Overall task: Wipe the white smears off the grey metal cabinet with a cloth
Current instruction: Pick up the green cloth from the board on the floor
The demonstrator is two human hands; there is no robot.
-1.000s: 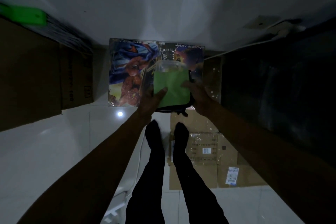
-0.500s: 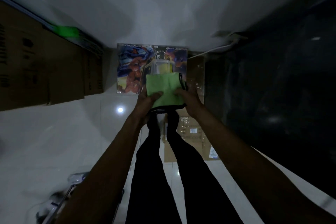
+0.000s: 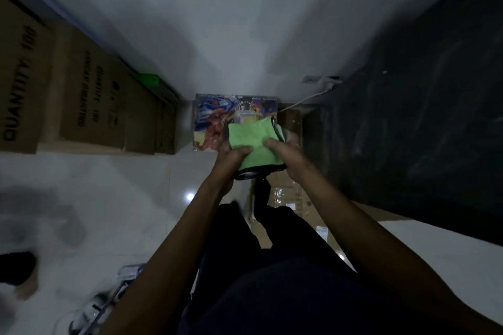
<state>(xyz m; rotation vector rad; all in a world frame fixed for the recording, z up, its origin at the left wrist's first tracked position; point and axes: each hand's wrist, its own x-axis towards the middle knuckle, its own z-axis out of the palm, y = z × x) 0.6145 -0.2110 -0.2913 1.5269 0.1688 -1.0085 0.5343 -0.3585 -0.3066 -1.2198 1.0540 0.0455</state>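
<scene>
A folded green cloth (image 3: 251,139) with a dark edge is held out in front of me. My left hand (image 3: 231,160) grips its left side, thumb on top. My right hand (image 3: 290,152) grips its right side, thumb pressed on the green face. The dark grey metal cabinet (image 3: 413,128) stands along the right, with faint pale smears on its face. The room is dim.
Stacked cardboard boxes (image 3: 81,95) line the left wall. A colourful printed box (image 3: 215,119) stands against the white wall ahead. Flattened cardboard (image 3: 288,196) lies on the white tiled floor under my feet. A cable and socket (image 3: 324,84) sit near the cabinet's corner.
My view has tilted and turned a little to the right, showing more of the cabinet. Both hands have kept hold of the cloth and drawn it closer.
</scene>
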